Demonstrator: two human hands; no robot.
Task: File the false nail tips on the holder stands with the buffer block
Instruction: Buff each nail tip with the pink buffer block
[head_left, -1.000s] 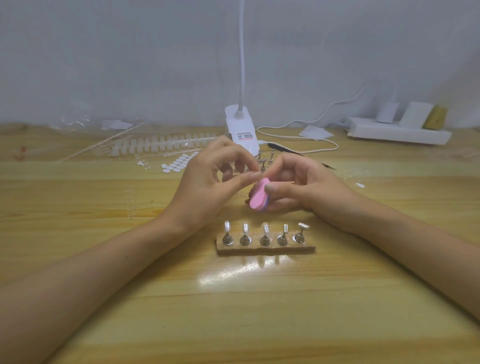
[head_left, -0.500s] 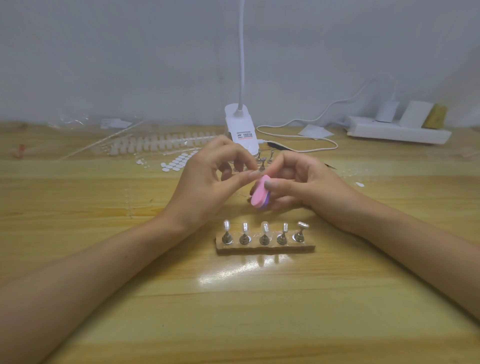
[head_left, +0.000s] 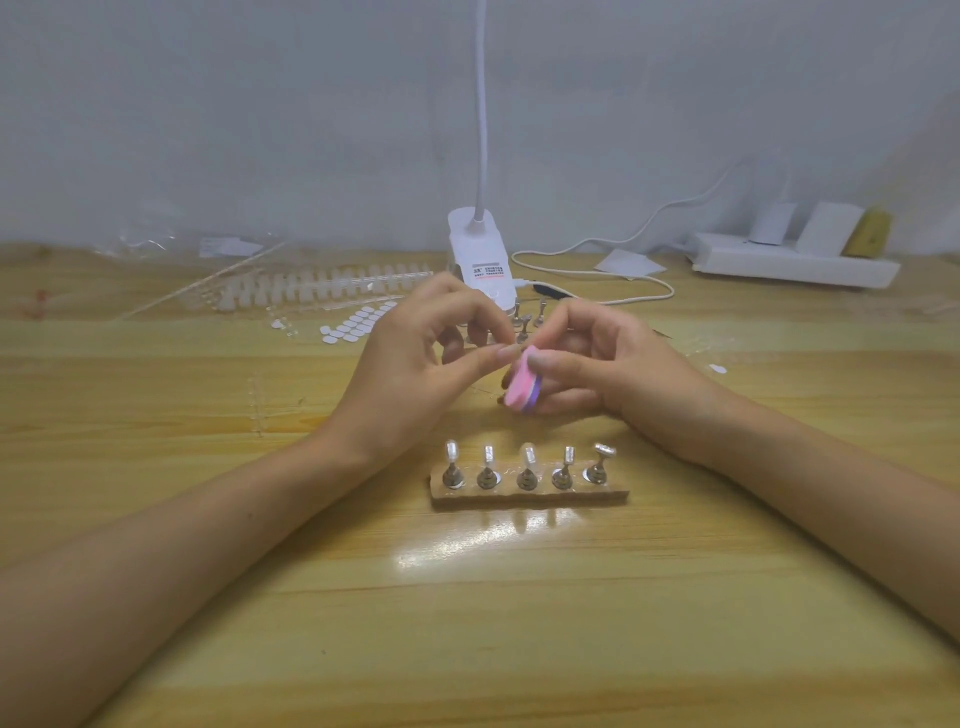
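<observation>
My right hand (head_left: 618, 371) grips a pink and purple buffer block (head_left: 521, 388) just above the table, behind the holder. My left hand (head_left: 410, 374) pinches a small holder stand between thumb and forefinger, its tip against the block's upper edge; the fingers mostly hide the stand. In front of both hands, a wooden base (head_left: 530, 498) carries several metal holder stands in a row, each topped with a clear false nail tip (head_left: 529, 455). The rightmost stand (head_left: 600, 462) leans to the right.
Loose metal stands (head_left: 525, 323) lie behind my hands. A white clamp lamp (head_left: 480, 260) with its cable sits at the back centre, and a power strip (head_left: 795, 266) at the back right. Strips of nail tips (head_left: 322, 286) and white adhesive tabs (head_left: 358, 325) lie at the back left.
Both hands have stayed in place. The buffer block has shifted slightly against the pinched piece, showing more of its purple side.
</observation>
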